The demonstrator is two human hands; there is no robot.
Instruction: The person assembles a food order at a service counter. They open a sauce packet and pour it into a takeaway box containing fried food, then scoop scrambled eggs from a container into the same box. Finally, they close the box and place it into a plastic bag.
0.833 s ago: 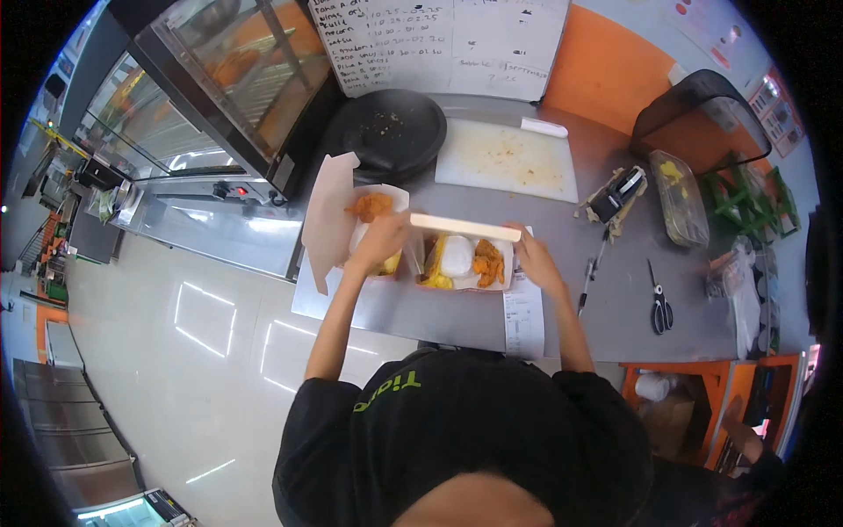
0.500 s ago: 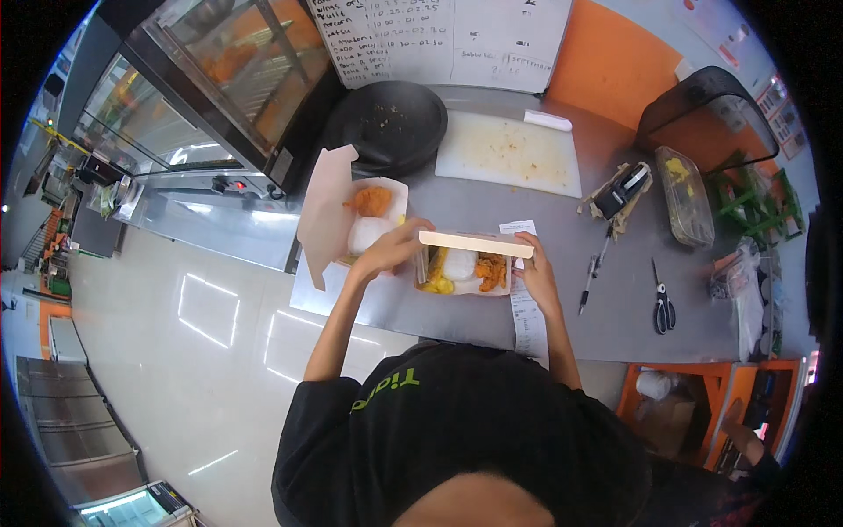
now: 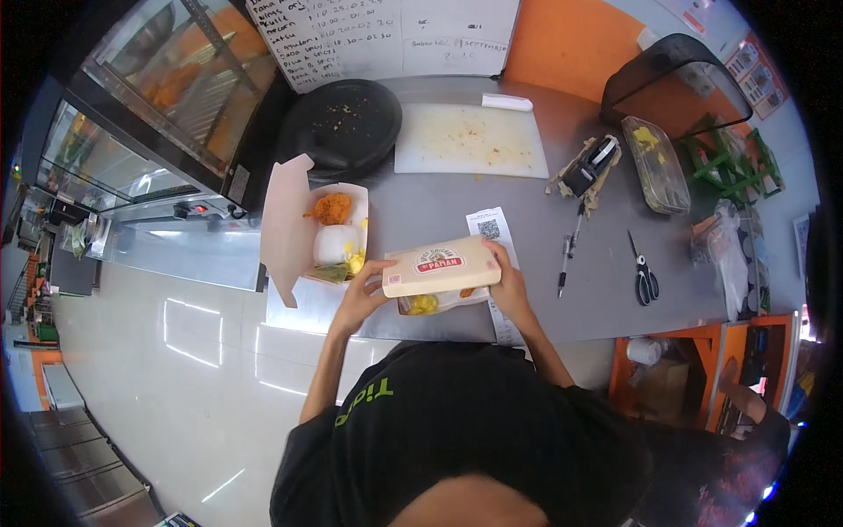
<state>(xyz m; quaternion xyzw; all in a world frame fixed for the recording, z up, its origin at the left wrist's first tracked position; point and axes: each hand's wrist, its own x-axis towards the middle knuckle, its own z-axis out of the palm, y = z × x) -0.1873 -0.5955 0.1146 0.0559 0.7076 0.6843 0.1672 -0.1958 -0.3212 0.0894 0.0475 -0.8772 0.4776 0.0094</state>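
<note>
Both ends of the box lid (image 3: 442, 266) sit in my left hand (image 3: 359, 294) and right hand (image 3: 509, 285), and uneven pressing could pinch the yellow food (image 3: 423, 305) at near left.

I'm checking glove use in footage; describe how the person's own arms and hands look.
The left hand and right hand are bare, without gloves. The forearms are uncovered too, and I can make out no watch or bracelet. The sleeves are short and black, part of a black shirt with green lettering toward the person's left.
</note>
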